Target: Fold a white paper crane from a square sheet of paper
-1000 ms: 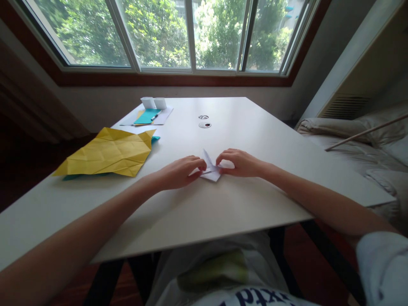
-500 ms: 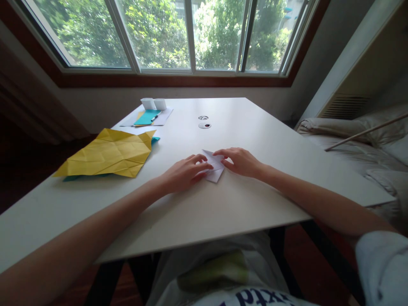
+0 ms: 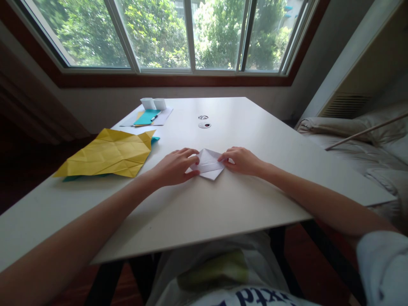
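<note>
Fingertips of both hands pinch a small folded white paper (image 3: 208, 165) lying flat on the white worktop (image 3: 197, 204): left hand (image 3: 177, 166) on its left corner, right hand (image 3: 241, 161) on its right. Yellow creased paper (image 3: 108, 153) lies well apart to the left, over a teal sheet (image 3: 155, 140); two white cups (image 3: 154, 103) stand far back. Forearms reach forward, palms down. Half a second ago the paper was narrower; now it lies spread wider.

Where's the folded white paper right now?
The folded white paper lies flat on the white table mid-frame, pinned between the left hand and right hand, right of the yellow sheet.
</note>
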Demonstrator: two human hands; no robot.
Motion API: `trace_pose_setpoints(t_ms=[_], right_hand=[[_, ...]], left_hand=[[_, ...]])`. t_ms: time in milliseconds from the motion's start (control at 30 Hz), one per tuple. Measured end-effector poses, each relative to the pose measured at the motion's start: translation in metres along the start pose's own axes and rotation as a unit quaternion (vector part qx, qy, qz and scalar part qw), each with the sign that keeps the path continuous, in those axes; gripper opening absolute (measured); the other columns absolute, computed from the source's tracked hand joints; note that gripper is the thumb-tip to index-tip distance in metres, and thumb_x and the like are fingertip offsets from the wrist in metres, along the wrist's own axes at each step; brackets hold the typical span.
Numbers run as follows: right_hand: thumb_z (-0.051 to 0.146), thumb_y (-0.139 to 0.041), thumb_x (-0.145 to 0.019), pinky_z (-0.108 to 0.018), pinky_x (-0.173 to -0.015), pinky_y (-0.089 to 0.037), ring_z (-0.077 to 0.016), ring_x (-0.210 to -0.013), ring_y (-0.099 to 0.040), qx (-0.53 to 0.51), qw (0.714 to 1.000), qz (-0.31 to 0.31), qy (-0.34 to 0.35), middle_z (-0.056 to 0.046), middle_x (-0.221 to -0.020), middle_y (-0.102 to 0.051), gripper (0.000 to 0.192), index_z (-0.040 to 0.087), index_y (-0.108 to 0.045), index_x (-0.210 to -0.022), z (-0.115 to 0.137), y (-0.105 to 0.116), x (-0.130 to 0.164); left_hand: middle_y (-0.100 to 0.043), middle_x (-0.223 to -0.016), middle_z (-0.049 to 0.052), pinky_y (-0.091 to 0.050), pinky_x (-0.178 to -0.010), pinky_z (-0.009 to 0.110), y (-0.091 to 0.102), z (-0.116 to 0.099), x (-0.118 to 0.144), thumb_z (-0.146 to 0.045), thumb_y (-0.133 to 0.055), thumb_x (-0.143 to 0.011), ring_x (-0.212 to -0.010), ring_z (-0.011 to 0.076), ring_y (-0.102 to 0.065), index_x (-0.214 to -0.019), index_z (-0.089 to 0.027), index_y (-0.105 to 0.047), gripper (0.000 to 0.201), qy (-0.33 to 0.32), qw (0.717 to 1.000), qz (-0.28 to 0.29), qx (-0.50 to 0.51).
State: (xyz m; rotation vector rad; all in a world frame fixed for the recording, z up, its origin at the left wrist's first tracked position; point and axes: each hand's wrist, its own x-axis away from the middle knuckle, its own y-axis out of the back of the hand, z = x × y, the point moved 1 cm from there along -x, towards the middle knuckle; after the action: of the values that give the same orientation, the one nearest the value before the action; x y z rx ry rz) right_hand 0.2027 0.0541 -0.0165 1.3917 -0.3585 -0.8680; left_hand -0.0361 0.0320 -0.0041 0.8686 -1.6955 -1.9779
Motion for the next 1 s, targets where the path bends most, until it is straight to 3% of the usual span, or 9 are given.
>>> trace_pose_setpoints(t_ms=[133,300,600,800,933,1000], right_hand=[[0.023,-0.051,-0.084,-0.032,-0.081,-0.042,-0.021,-0.093,-0.054,0.007,1.0,0.002,0.006,-0.008,-0.099,-0.062,0.023,0.024,-0.068,-0.099,-0.0028,0.0,0.0],[0.026,-0.05,-0.084,-0.038,-0.086,-0.041,-0.0247,-0.102,-0.05,0.017,1.0,0.011,-0.008,-0.01,-0.111,-0.057,0.025,0.023,-0.065,-0.105,-0.0044,-0.0006,0.0005],[0.025,-0.046,-0.086,-0.038,-0.087,-0.042,-0.0235,-0.1,-0.052,0.016,1.0,0.012,0.006,-0.01,-0.107,-0.06,0.027,0.02,-0.064,-0.106,-0.0082,-0.0038,-0.0008],[0.03,-0.044,-0.089,-0.039,-0.093,-0.038,-0.0221,-0.11,-0.051,-0.004,0.991,0.022,0.128,-0.01,-0.118,-0.058,0.03,0.021,-0.059,-0.114,-0.0079,-0.0022,0.0005],[0.05,-0.056,-0.079,-0.05,-0.104,-0.022,-0.0282,-0.125,-0.039,0.005,0.984,0.018,0.179,-0.009,-0.123,-0.057,0.046,0.022,-0.057,-0.116,-0.0036,0.0019,0.0037],[0.048,-0.057,-0.079,-0.051,-0.105,-0.018,-0.0282,-0.126,-0.038,0.01,0.984,0.004,0.178,-0.008,-0.122,-0.058,0.044,0.023,-0.057,-0.115,-0.0016,0.0023,0.0038]], left_hand=[[-0.059,-0.11,0.009,-0.043,-0.087,0.036,-0.0027,0.0006,-0.0019,-0.03,-0.042,-0.088,-0.107,0.0236,-0.052,-0.101,-0.018,-0.055,0.022,-0.033,0.998,0.03,0.035],[-0.062,-0.099,0.008,-0.044,-0.078,0.032,-0.0011,-0.0015,-0.0032,-0.028,-0.04,-0.089,-0.089,0.0206,-0.058,-0.103,-0.018,-0.054,0.023,-0.015,0.996,0.06,0.061],[-0.059,-0.109,0.009,-0.043,-0.083,0.031,-0.0024,0.0048,0.0009,-0.046,-0.05,-0.083,-0.097,0.0222,-0.055,-0.113,-0.021,-0.053,0.039,-0.015,0.992,0.06,0.107],[-0.062,-0.102,0.008,-0.044,-0.078,0.03,-0.0027,0.0018,-0.0002,-0.037,-0.044,-0.088,-0.091,0.0206,-0.058,-0.109,-0.019,-0.055,0.029,-0.022,0.996,0.047,0.071],[-0.063,-0.098,0.007,-0.043,-0.074,0.03,-0.0035,0.0022,-0.0006,-0.036,-0.041,-0.09,-0.086,0.0201,-0.059,-0.106,-0.02,-0.056,0.027,-0.019,0.999,0.036,0.035],[-0.064,-0.097,0.006,-0.043,-0.072,0.03,-0.003,0.0018,-0.0006,-0.036,-0.04,-0.09,-0.085,0.0201,-0.059,-0.106,-0.021,-0.057,0.027,-0.014,0.999,0.033,0.029]])
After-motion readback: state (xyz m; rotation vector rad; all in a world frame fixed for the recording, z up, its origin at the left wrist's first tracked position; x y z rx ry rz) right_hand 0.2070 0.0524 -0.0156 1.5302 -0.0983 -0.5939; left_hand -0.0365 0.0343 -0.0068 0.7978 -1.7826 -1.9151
